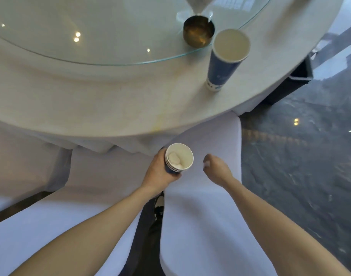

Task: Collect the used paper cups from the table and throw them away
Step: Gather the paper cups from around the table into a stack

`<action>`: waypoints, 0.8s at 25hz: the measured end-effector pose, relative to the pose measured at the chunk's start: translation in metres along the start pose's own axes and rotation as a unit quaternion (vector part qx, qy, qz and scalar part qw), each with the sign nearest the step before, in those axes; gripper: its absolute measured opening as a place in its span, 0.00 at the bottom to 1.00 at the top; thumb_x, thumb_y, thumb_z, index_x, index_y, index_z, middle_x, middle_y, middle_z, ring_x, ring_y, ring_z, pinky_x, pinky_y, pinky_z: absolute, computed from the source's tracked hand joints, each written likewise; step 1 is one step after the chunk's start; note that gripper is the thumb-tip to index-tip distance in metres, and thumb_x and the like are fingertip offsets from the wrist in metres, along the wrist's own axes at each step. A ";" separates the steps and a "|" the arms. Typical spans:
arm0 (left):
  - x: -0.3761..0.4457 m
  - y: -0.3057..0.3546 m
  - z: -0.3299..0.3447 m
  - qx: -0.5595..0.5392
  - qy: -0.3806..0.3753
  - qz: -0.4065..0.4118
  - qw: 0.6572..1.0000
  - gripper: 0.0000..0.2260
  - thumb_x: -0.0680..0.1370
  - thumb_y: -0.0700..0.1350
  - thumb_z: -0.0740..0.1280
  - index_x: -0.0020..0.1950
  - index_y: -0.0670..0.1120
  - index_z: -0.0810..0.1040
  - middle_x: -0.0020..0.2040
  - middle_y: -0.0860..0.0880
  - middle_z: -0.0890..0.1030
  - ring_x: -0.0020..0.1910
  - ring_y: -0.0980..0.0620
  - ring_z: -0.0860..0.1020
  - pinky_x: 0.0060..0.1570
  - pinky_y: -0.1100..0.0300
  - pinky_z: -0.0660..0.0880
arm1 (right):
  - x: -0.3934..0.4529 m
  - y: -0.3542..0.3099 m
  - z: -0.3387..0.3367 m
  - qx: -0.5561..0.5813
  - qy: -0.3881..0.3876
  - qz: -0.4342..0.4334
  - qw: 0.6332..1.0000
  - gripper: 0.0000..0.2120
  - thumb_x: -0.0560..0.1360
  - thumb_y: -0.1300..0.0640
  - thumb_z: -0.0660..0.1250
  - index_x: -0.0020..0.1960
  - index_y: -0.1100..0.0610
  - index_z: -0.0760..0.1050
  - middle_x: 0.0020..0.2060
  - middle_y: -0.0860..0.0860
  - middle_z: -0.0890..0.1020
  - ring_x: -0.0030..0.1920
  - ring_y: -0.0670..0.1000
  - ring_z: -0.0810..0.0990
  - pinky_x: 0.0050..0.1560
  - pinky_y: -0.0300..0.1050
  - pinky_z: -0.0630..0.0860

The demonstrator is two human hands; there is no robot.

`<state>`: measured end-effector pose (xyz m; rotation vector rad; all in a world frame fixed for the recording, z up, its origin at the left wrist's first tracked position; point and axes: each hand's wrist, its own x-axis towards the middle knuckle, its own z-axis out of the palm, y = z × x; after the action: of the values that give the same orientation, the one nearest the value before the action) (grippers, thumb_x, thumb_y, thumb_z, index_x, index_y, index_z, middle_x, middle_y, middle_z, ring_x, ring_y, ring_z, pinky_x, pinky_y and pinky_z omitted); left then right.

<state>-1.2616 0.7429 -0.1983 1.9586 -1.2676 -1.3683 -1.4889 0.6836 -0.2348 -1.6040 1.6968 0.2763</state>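
Tablecloth (103, 100) white, stained | floor (302, 156) dark | left grip (160, 172) holds cup stack (179, 158) | right grip (216, 168) curled, state unclear

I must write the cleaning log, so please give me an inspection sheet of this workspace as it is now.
Surface: round table under a white cloth with a faint yellow stain; glass turntable on top.
Job's things: one blue paper cup upright on the table near its edge; a stack of nested cups with crumpled white paper inside.
Clutter: metal cup on the turntable.
Grippers: left hand wraps its fingers around the stack; right hand loosely curled beside it, perhaps pinching something small and white.
Cables: nothing seen.
Surroundings: white-covered chairs, dark marble floor, dark bin beyond the table's edge.
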 end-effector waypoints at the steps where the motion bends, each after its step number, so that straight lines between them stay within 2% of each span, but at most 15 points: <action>1: -0.011 0.020 -0.002 0.008 -0.003 0.005 1.000 0.36 0.63 0.42 0.82 0.69 0.51 0.73 0.64 0.51 0.78 0.64 0.50 0.77 0.56 0.66 0.74 | -0.021 -0.007 -0.027 0.062 0.035 0.005 0.997 0.11 0.79 0.56 0.62 0.61 0.55 0.71 0.49 0.52 0.79 0.46 0.57 0.79 0.43 0.49 0.75; 3: -0.024 0.049 -0.003 0.027 -0.005 0.016 0.999 0.37 0.60 0.50 0.79 0.67 0.53 0.72 0.63 0.50 0.78 0.66 0.46 0.77 0.61 0.54 0.76 | -0.053 -0.023 -0.070 0.164 0.099 0.002 0.982 0.12 0.80 0.49 0.63 0.61 0.52 0.70 0.49 0.49 0.79 0.45 0.55 0.80 0.40 0.49 0.75; 5: -0.040 0.080 -0.007 0.038 -0.014 0.034 0.999 0.38 0.60 0.51 0.79 0.68 0.53 0.72 0.63 0.50 0.78 0.66 0.45 0.77 0.64 0.46 0.76 | -0.089 -0.041 -0.111 0.230 0.160 -0.032 0.959 0.10 0.79 0.48 0.66 0.57 0.51 0.74 0.47 0.47 0.81 0.43 0.52 0.80 0.41 0.50 0.77; 7: -0.055 0.106 -0.009 0.035 -0.019 0.059 0.997 0.37 0.62 0.45 0.81 0.69 0.51 0.73 0.61 0.51 0.79 0.64 0.46 0.78 0.63 0.47 0.77 | -0.122 -0.057 -0.141 0.269 0.211 -0.080 0.936 0.08 0.76 0.48 0.70 0.53 0.50 0.78 0.46 0.47 0.81 0.44 0.49 0.79 0.43 0.47 0.77; 9: -0.066 0.126 -0.006 0.035 -0.022 0.083 0.996 0.36 0.64 0.42 0.81 0.69 0.51 0.73 0.61 0.52 0.80 0.63 0.47 0.79 0.60 0.50 0.78 | -0.148 -0.066 -0.159 0.245 0.228 -0.123 0.934 0.08 0.75 0.50 0.73 0.51 0.52 0.81 0.48 0.49 0.78 0.47 0.47 0.78 0.48 0.44 0.76; 11: -0.081 0.145 -0.001 0.041 -0.019 0.102 0.994 0.36 0.64 0.45 0.81 0.70 0.55 0.72 0.61 0.53 0.80 0.60 0.48 0.80 0.58 0.49 0.79 | -0.171 -0.065 -0.165 0.193 0.210 -0.145 0.948 0.07 0.76 0.54 0.71 0.53 0.55 0.82 0.49 0.51 0.76 0.48 0.48 0.77 0.51 0.45 0.77; 14: -0.099 0.169 0.010 0.056 -0.010 0.123 0.991 0.37 0.63 0.50 0.81 0.70 0.58 0.71 0.61 0.52 0.78 0.58 0.48 0.80 0.57 0.48 0.80 | -0.196 -0.050 -0.171 0.078 0.165 -0.173 0.968 0.12 0.79 0.58 0.64 0.59 0.57 0.83 0.51 0.53 0.78 0.50 0.54 0.78 0.53 0.52 0.78; 17: -0.125 0.188 0.035 0.079 0.020 0.132 0.988 0.37 0.65 0.49 0.81 0.72 0.57 0.72 0.59 0.51 0.75 0.57 0.48 0.80 0.53 0.53 0.77 | -0.220 -0.020 -0.189 -0.049 0.105 -0.219 0.969 0.19 0.79 0.61 0.59 0.66 0.53 0.81 0.57 0.55 0.80 0.57 0.59 0.76 0.59 0.54 0.76; 20: -0.158 0.203 0.073 0.074 0.051 0.128 0.988 0.37 0.67 0.47 0.82 0.73 0.54 0.72 0.61 0.50 0.75 0.58 0.51 0.77 0.52 0.60 0.72 | -0.243 0.015 -0.206 -0.110 0.049 -0.249 0.961 0.19 0.81 0.60 0.58 0.68 0.50 0.77 0.58 0.57 0.78 0.54 0.59 0.76 0.58 0.53 0.76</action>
<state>-1.4294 0.7909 0.0043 1.8554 -1.5475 -1.0632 -1.6018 0.7404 0.0585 -2.1784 1.3042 0.1363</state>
